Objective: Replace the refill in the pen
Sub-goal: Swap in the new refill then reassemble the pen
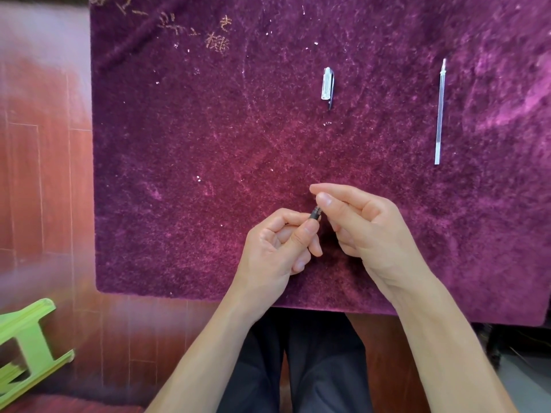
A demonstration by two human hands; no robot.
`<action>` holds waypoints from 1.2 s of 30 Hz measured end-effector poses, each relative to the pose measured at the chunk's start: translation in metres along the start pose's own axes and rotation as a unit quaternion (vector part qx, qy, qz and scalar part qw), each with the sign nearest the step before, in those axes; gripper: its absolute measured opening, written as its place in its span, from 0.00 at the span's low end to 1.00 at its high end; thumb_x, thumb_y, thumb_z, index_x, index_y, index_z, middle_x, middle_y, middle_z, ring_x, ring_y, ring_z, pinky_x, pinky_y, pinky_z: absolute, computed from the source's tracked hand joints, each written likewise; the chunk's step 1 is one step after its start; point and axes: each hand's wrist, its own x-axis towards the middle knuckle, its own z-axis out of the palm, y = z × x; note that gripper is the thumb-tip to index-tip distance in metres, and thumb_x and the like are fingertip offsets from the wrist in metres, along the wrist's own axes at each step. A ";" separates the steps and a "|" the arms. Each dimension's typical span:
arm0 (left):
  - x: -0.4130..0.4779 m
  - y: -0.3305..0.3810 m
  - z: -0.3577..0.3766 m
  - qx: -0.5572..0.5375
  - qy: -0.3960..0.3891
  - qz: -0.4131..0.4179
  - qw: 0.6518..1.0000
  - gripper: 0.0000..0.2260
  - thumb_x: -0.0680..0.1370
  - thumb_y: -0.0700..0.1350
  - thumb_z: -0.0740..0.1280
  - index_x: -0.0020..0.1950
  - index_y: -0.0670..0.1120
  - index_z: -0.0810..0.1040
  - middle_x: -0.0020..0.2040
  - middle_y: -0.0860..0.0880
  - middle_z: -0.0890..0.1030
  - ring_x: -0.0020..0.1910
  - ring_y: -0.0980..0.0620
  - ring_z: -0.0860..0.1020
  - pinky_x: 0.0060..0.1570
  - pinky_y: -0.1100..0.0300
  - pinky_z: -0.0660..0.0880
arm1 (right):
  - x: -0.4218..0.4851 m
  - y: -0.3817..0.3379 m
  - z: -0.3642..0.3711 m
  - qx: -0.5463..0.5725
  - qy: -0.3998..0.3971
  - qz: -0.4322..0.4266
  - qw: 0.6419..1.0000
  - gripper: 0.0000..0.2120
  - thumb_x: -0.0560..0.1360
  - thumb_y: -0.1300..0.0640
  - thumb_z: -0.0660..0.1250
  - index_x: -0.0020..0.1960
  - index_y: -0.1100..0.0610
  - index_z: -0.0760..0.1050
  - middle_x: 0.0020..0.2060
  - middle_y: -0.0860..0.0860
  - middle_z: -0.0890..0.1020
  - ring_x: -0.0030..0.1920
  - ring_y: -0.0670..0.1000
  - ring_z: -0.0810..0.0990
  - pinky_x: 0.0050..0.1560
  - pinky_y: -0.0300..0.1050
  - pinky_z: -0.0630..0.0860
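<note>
Pen (315, 213) is pinched between my two hands, well below the cap (327, 84) on the purple cloth (190, 150). My left hand (277, 245) grips the dark barrel, and my right hand (357, 222) closes its fingertips on the tip (I think I unscrew it). Next I must free the tip section, then reach the spare refill (440, 114), lying right of the cap.

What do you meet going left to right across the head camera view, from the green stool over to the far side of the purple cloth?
Green stool → left hand → pen → pen cap → right hand → refill.
</note>
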 end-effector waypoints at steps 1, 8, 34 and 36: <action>0.000 0.000 0.000 0.000 0.001 -0.001 1.000 0.10 0.81 0.46 0.68 0.53 0.39 0.80 0.36 0.44 0.81 0.25 0.57 0.69 0.27 0.67 0.67 | -0.001 0.000 -0.001 0.002 -0.007 0.002 1.000 0.07 0.83 0.51 0.71 0.57 0.46 0.88 0.25 0.39 0.74 0.24 0.39 0.68 0.25 0.29 0.66; 0.001 0.000 -0.001 0.002 -0.003 -0.001 1.000 0.06 0.82 0.44 0.68 0.52 0.43 0.81 0.35 0.44 0.81 0.25 0.58 0.70 0.26 0.68 0.67 | 0.000 0.003 0.000 -0.008 0.007 -0.018 1.000 0.06 0.81 0.56 0.73 0.52 0.56 0.87 0.24 0.38 0.78 0.24 0.37 0.76 0.27 0.24 0.70; -0.001 -0.003 0.003 0.003 0.030 0.007 1.000 0.07 0.79 0.45 0.70 0.48 0.42 0.80 0.34 0.46 0.81 0.24 0.58 0.69 0.26 0.65 0.67 | 0.004 0.012 0.004 -0.038 0.021 -0.051 0.998 0.06 0.83 0.56 0.70 0.48 0.54 0.84 0.26 0.35 0.81 0.27 0.34 0.79 0.29 0.23 0.71; -0.001 -0.004 0.003 0.003 0.046 0.003 0.999 0.08 0.80 0.44 0.70 0.50 0.39 0.79 0.34 0.46 0.81 0.24 0.57 0.69 0.26 0.65 0.67 | 0.003 0.009 0.006 -0.043 0.027 -0.062 0.997 0.05 0.82 0.52 0.71 0.52 0.52 0.85 0.30 0.39 0.83 0.29 0.35 0.80 0.32 0.24 0.73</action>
